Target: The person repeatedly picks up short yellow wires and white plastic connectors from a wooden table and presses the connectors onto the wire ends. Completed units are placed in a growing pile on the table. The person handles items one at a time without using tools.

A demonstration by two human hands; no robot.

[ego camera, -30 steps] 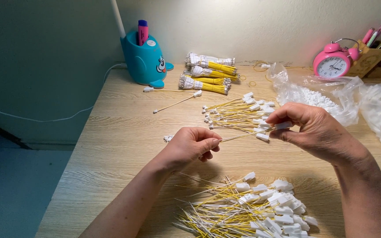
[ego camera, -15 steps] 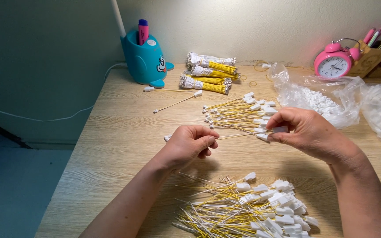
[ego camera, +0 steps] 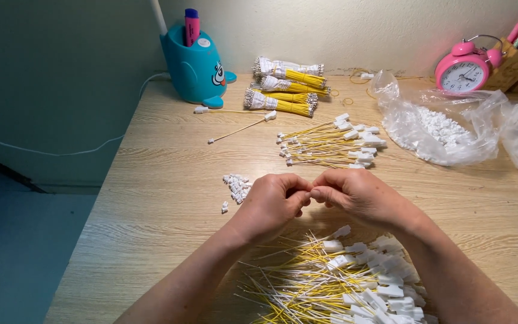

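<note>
My left hand (ego camera: 271, 204) and right hand (ego camera: 355, 195) have drawn together, fingertips pinched shut on something hidden; cannot tell what. Assembly appears underway above the loose wire pile (ego camera: 331, 282) on the bench (ego camera: 163, 180).

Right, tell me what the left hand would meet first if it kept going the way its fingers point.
The left hand points toward the right hand; their fingertips already meet, so it would hit that first. Anything pinched between them is hidden.

Whatever the left hand (ego camera: 271, 204) and right hand (ego camera: 355, 195) pinch hidden by fingers, wire pile (ego camera: 331, 282) cut off below
</note>
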